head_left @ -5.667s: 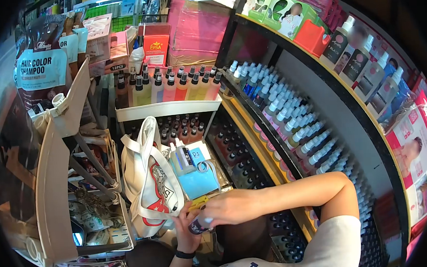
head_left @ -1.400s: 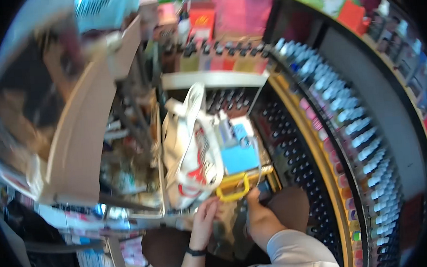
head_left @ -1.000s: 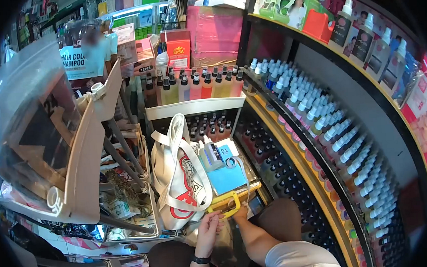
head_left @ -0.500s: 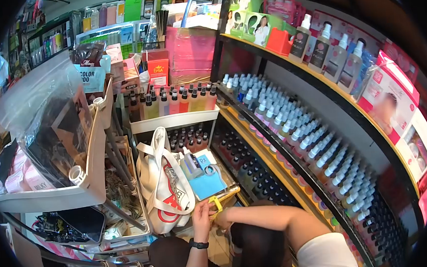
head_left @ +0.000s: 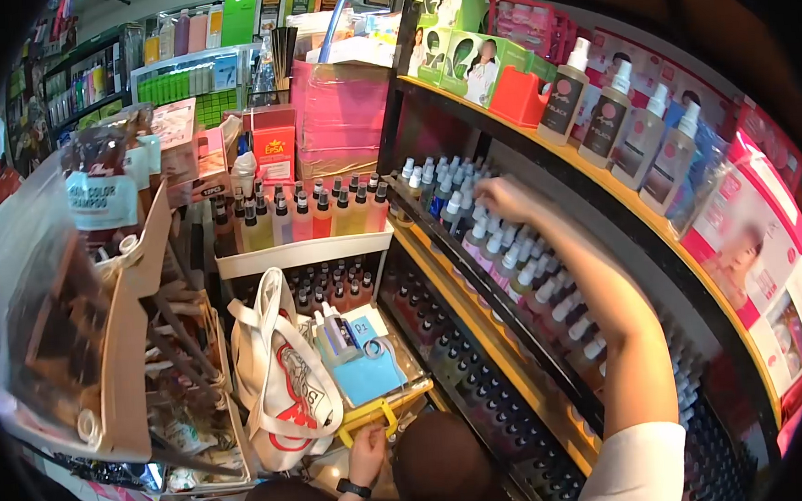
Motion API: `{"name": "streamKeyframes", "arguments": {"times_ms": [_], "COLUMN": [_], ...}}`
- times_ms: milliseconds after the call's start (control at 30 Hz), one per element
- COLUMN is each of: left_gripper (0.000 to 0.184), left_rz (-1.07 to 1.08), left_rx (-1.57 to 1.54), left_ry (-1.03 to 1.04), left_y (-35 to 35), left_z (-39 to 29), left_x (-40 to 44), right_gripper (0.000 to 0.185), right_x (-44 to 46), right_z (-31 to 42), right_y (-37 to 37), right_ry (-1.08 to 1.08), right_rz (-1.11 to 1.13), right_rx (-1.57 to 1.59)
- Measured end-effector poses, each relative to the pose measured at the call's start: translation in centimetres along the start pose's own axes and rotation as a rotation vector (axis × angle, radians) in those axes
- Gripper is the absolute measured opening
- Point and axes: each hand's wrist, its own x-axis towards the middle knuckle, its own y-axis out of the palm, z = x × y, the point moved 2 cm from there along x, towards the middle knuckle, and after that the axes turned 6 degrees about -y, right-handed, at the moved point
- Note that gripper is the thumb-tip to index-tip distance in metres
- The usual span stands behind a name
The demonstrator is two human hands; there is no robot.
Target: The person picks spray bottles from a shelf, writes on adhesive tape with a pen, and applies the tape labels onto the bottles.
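My left hand (head_left: 367, 453) is low in the middle, fingers curled together just below the yellow handle (head_left: 371, 421); anything inside them is hidden. My right hand (head_left: 505, 200) reaches over the white-capped spray bottles (head_left: 512, 262) at the shelf's far end, its fingertips down among the caps. Whether it grips a bottle is unclear. Beside the handle lies a blue sheet (head_left: 370, 374), with clear bottles (head_left: 337, 335) and a roll of tape (head_left: 376, 347) on it. A white tote bag (head_left: 286, 395) stands to the left.
A rack (head_left: 305, 254) of coloured bottles stands behind the bag. To the left is a beige cart (head_left: 137, 358) with plastic-wrapped goods. An upper shelf (head_left: 636, 190) on the right carries larger spray bottles and boxes. Dark-capped bottles (head_left: 462, 352) fill the lower shelf.
My right hand has left the yellow handle and moved up and right to the white-capped bottles. My left hand stays low near the handle. The view has shifted slightly.
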Motion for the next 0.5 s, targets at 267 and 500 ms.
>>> {"name": "streamKeyframes", "arguments": {"times_ms": [267, 500], "left_gripper": [0.029, 0.032], "left_rz": [0.276, 0.240], "left_rx": [0.402, 0.336], "left_ry": [0.024, 0.095], "left_y": [1.6, 1.0], "left_z": [3.1, 2.3], "left_x": [0.2, 1.1], "right_gripper": [0.012, 0.018], "right_x": [2.4, 7.2], "right_z": [-23.1, -22.2], "right_y": [5.5, 4.6], "right_ry": [0.138, 0.085], "right_rz": [-0.096, -0.010], "right_rx": [-0.194, 0.118]}}
